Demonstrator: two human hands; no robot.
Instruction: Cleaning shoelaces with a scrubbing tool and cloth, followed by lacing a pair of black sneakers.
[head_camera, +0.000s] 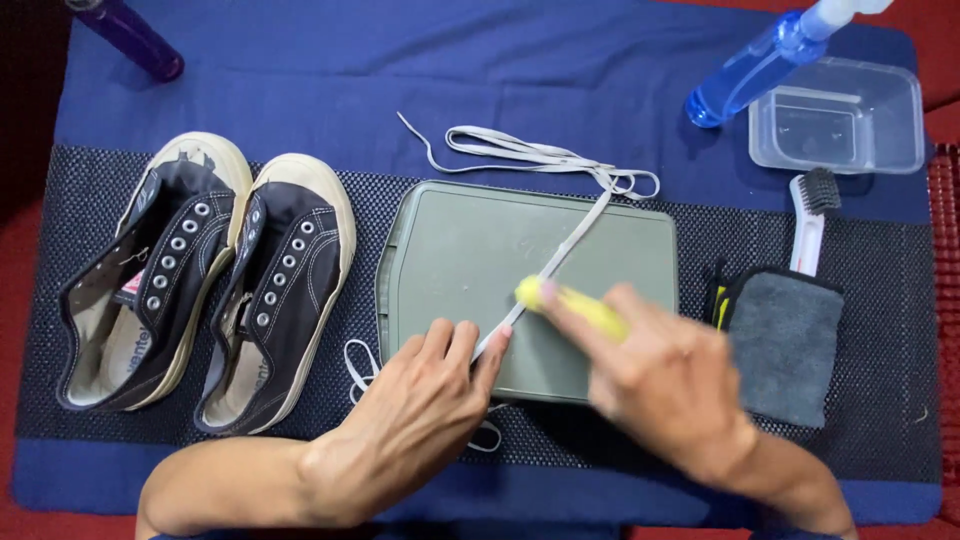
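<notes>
My left hand (420, 400) flat, pinning lace (560, 255) taut on tray (450, 250); right hand (665, 385) gripping yellow brush (570, 303) against it.

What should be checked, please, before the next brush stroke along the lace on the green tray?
1. Lace pinned: ok. The left hand presses the white shoelace flat on the green tray.
2. Brush on the lace: ok. The yellow brush in the right hand meets the lace by the left fingertips.
3. Grip on the brush: cannot tell, the right hand is motion-blurred.
4. Rest of the lace free: ok. Its loops lie loose on the blue cloth beyond the tray.
5. Spray bottle within reach: ok, upper right beside the clear plastic tub.
6. Shoes out of the way: ok, left of the tray.
</notes>
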